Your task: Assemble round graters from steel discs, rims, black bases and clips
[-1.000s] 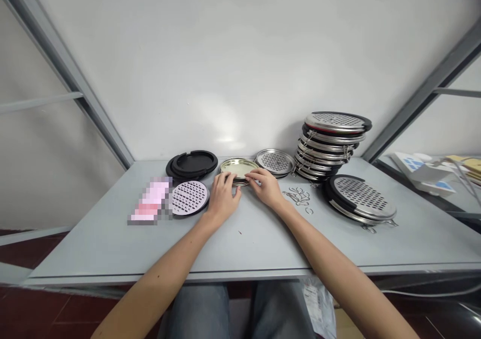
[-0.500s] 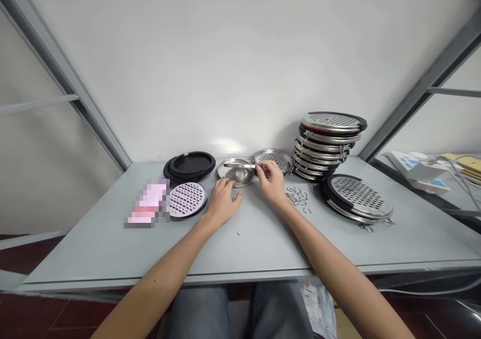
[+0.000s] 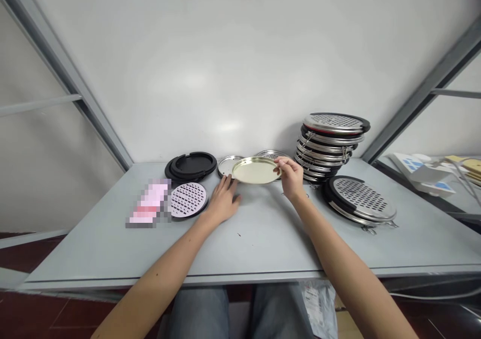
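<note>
My right hand (image 3: 291, 176) pinches the right rim of a shallow round metal lid (image 3: 256, 171), pale gold on the side facing me. The lid is raised and covers part of the round metal pieces (image 3: 227, 164) behind it. Near their front edge rests my left hand (image 3: 224, 199), fingers stretched and thumb apart; whether the fingertips touch the metal I cannot tell. Left of that hand lies a perforated disc (image 3: 188, 200) with a pale face and dark slots. Behind the raised lid, a metal disc with holes (image 3: 273, 154) is partly hidden.
Black rings (image 3: 193, 164) are piled at the back left. On the right stand a tall stack of perforated metal discs with black rims (image 3: 330, 146) and a lower pile (image 3: 361, 199) with clasps. A blurred pink item (image 3: 150, 201) lies on the grey table (image 3: 259, 251).
My right hand has moved right and turned the lid, so its broad pale face now shows instead of its thin edge. My left hand has stayed nearly in place.
</note>
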Demonstrator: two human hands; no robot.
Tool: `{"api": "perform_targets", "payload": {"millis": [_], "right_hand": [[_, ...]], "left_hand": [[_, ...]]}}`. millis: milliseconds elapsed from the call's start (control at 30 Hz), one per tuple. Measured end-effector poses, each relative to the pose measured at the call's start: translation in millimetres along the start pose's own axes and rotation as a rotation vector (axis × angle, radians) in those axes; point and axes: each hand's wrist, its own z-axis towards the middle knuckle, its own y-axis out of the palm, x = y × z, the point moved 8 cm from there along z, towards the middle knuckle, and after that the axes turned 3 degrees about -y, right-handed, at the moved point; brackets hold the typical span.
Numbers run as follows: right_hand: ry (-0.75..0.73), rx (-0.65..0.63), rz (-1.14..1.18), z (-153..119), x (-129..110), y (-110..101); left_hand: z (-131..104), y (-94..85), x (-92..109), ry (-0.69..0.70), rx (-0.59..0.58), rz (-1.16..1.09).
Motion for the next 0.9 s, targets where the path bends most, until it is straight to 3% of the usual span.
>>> {"api": "perform_targets", "payload": {"millis": [133, 233, 333, 467, 567, 733, 900], "right_hand": [[0.116, -0.205, 0.105, -1, -2, 4], [0.147, -0.362, 0.065, -7, -2, 10], [0.186, -0.426, 0.046, -13, 5, 16], [0.217, -0.524, 0.015, -23, 15, 29], [0.241, -0.611, -0.118, -32, 24, 36], [0.09, -0.655, -0.463, -38, 21, 40], [-0.162, -0.636, -0.61, -38, 3, 45]], "left_hand": [[3, 0.1, -5, -0.021, -0.027, -0.094], [5, -7.9, -7, -0.075, 0.045, -0.175], [5, -17.6, 2, -0.06, 0.114, -0.242], [0, -17.7, 23, 0.043, 0.039, -0.237], [-5, -10.9, 29, 0.073, -0.055, -0.163], [-8, -0.5, 19, -0.002, -0.135, -0.057], [-10, 4.0, 17, -0.007, -0.155, -0.054]]}}
